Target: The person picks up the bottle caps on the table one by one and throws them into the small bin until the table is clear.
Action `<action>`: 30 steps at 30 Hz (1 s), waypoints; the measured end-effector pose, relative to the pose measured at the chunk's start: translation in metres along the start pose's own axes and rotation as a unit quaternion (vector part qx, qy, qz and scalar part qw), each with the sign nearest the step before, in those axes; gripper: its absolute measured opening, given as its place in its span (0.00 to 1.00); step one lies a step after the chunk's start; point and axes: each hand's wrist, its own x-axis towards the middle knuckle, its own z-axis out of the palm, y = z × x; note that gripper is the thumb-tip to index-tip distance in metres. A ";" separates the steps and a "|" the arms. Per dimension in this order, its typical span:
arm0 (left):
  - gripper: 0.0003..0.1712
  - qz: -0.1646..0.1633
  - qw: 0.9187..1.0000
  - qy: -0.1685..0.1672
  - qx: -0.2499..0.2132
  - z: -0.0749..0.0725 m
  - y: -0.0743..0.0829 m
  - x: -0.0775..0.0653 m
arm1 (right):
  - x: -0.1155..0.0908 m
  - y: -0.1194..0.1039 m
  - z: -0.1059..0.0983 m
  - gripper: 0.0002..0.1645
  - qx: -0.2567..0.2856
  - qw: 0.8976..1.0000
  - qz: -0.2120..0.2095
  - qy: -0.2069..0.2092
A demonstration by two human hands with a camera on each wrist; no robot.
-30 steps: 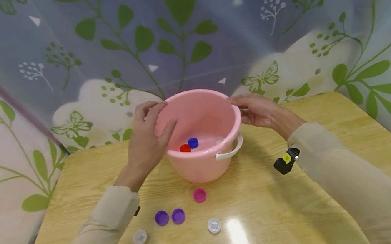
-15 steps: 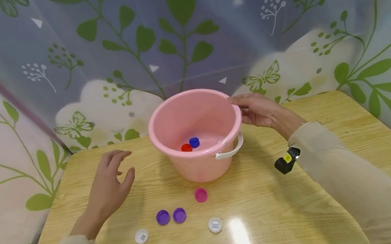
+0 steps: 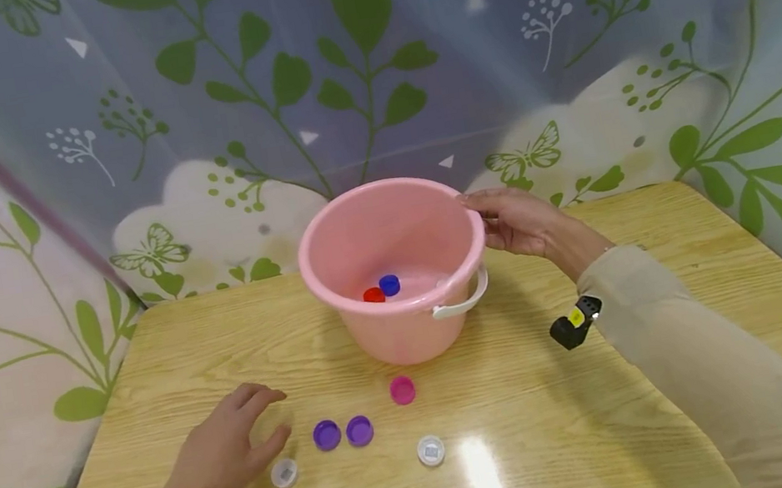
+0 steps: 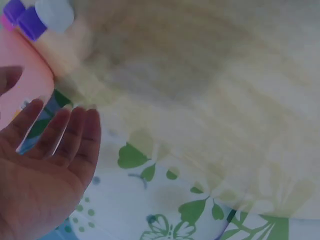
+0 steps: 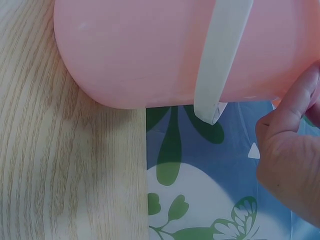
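Note:
A pink bucket (image 3: 405, 335) with a white handle (image 3: 462, 302) stands upright on the table. At its right rim my right hand (image 3: 520, 223) grips the edge between thumb and fingers; the right wrist view shows that hand (image 5: 290, 155) beside the bucket wall. Inside the bucket lie a red cap (image 3: 373, 296) and a blue cap (image 3: 389, 285). My left hand (image 3: 220, 451) hovers with spread, relaxed fingers just left of a white cap (image 3: 284, 473), holding nothing. Close by are two purple caps (image 3: 327, 435), a magenta cap (image 3: 403, 390) and another white cap (image 3: 431, 450).
The wooden table (image 3: 544, 457) ends at a patterned fabric backdrop (image 3: 230, 133) right behind the bucket. A black device with a yellow mark (image 3: 575, 322) sits at my right wrist.
My left hand has left the bucket's left rim and come down and toward me, to the loose caps. The right hand and the bucket have stayed in place.

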 end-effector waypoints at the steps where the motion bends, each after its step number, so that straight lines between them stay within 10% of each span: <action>1: 0.21 -0.005 1.000 -0.008 0.002 0.002 0.001 -0.004 | 0.000 0.000 0.000 0.09 0.001 1.000 0.000 0.000; 9: 0.24 -0.023 0.997 -0.078 0.006 0.008 0.005 -0.031 | -0.001 -0.001 0.001 0.11 -0.004 1.000 0.001 -0.003; 20: 0.21 -0.037 0.996 -0.082 0.001 0.012 0.023 -0.043 | 0.001 0.000 0.001 0.16 -0.004 1.000 -0.001 -0.007; 30: 0.07 0.040 0.997 -0.057 -0.014 0.020 0.024 -0.043 | 0.000 0.001 0.000 0.15 0.003 1.000 0.006 -0.015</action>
